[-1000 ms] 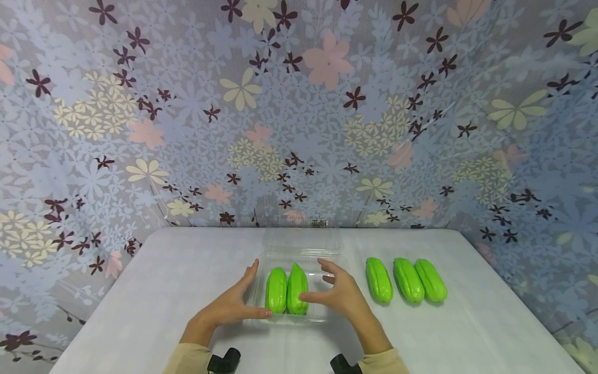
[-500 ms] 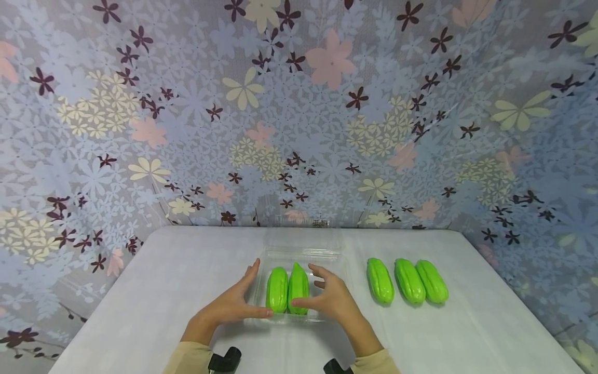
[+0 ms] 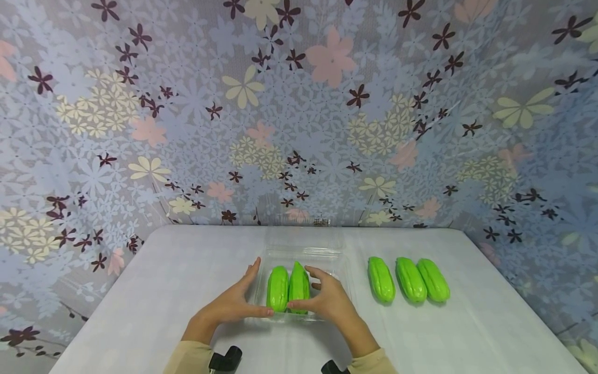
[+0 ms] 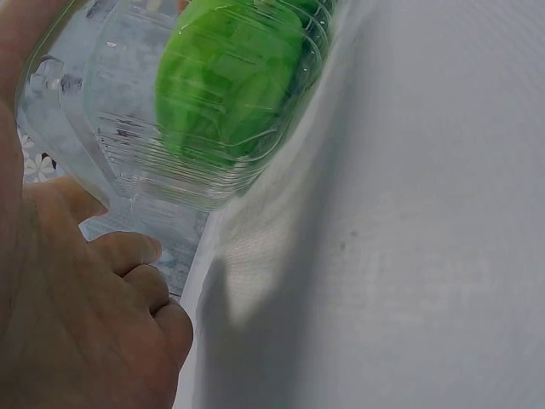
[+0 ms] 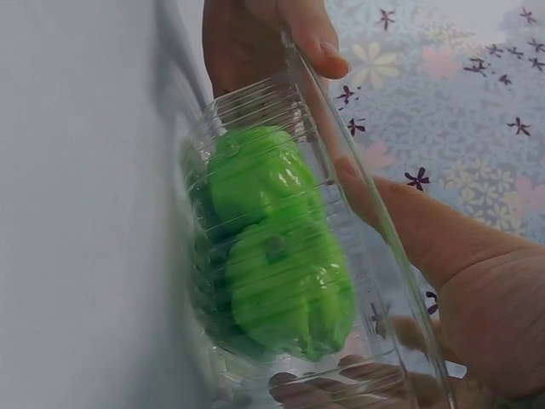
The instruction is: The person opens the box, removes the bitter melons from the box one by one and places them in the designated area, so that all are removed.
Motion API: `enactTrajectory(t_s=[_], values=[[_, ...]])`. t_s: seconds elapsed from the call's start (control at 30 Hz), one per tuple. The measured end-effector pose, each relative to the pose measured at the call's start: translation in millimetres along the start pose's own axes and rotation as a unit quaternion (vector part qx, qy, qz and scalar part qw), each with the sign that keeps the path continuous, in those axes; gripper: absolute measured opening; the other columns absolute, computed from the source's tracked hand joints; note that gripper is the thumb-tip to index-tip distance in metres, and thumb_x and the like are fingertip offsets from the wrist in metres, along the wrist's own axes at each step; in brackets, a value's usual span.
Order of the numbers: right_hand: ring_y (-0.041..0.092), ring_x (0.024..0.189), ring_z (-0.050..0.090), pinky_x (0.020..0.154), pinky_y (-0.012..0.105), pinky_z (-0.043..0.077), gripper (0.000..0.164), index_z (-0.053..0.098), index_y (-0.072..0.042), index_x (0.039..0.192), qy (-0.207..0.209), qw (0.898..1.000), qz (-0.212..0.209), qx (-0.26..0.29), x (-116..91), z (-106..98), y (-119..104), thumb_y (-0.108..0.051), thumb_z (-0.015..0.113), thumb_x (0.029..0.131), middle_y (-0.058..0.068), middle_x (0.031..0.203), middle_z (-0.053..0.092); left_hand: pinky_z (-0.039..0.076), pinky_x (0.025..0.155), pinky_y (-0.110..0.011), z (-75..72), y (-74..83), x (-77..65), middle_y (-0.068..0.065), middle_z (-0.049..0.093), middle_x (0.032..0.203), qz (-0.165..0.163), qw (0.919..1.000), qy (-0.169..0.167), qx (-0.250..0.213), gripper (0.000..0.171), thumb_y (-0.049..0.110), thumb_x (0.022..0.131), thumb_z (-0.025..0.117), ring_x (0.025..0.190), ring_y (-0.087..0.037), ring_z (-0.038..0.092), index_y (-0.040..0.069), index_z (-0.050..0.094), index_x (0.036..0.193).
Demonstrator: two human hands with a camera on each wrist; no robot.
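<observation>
While left hand [image 3: 233,303], spread, flanks clear box [image 3: 322,253], right hand [image 3: 330,299], fingers parted, by vegetables [image 3: 277,287]

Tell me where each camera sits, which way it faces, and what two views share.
Head: on the head, facing forward and down at the white table, clear container and floral backdrop; left hand, right hand and sleeves show.
Left wrist: on that wrist, facing the container's wall and the table; part of the left hand shows.
Right wrist: on that wrist, facing the container's side; the right hand shows, the left beyond.
Shared by head and right wrist: both hands and the two green pieces in the container.
</observation>
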State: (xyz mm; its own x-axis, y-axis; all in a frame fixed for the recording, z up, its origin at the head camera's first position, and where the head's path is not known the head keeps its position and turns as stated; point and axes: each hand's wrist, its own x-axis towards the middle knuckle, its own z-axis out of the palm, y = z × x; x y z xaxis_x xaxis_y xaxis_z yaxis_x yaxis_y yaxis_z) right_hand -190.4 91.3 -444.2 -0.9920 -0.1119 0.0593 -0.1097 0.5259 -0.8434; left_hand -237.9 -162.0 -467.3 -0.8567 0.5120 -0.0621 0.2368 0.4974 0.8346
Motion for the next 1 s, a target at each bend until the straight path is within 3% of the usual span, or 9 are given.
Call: enactTrajectory(t_s=[0.6, 0.8, 1.0], values=[[0.049, 0.118, 0.058, 0.094, 0.050, 0.053, 0.092, 0.050, 0.003, 0.145, -0.012, 0.999, -0.019, 0.023, 2.3, 3.7, -2.5, -0.027, 0.095, 0.071, 0.026, 0.145, 0.049, 0.011, 0.113, -0.069, 0.0, 0.8, 0.4, -0.016, -0.002, 0.166, -0.009, 0.9999, 0.003, 0.003, 0.129, 0.046, 0.073, 0.089, 0.151, -0.039, -0.001, 0.022, 0.001, 0.164], [0.046, 0.122, 0.056, 0.095, 0.051, 0.052, 0.090, 0.051, 0.004, 0.144, 0.001, 1.000, -0.026, -0.001, 4.6, 6.0, -0.5, -0.031, 0.093, 0.072, 0.026, 0.142, 0.052, 0.011, 0.113, -0.070, 0.2, 0.7, 0.2, -0.017, -0.002, 0.166, -0.008, 1.0000, 0.001, 0.002, 0.128, 0.046, 0.073, 0.089, 0.151, -0.039, -0.002, 0.022, 0.001, 0.164], [0.044, 0.122, 0.055, 0.097, 0.055, 0.049, 0.086, 0.056, 0.005, 0.138, 0.028, 0.997, -0.044, -0.059, 5.6, 9.5, 1.1, -0.033, 0.094, 0.070, 0.025, 0.134, 0.059, 0.010, 0.114, -0.069, 0.2, 0.4, 0.4, -0.016, -0.002, 0.167, -0.004, 1.0000, 0.001, -0.001, 0.128, 0.043, 0.074, 0.089, 0.151, -0.038, -0.002, 0.021, 0.001, 0.164]])
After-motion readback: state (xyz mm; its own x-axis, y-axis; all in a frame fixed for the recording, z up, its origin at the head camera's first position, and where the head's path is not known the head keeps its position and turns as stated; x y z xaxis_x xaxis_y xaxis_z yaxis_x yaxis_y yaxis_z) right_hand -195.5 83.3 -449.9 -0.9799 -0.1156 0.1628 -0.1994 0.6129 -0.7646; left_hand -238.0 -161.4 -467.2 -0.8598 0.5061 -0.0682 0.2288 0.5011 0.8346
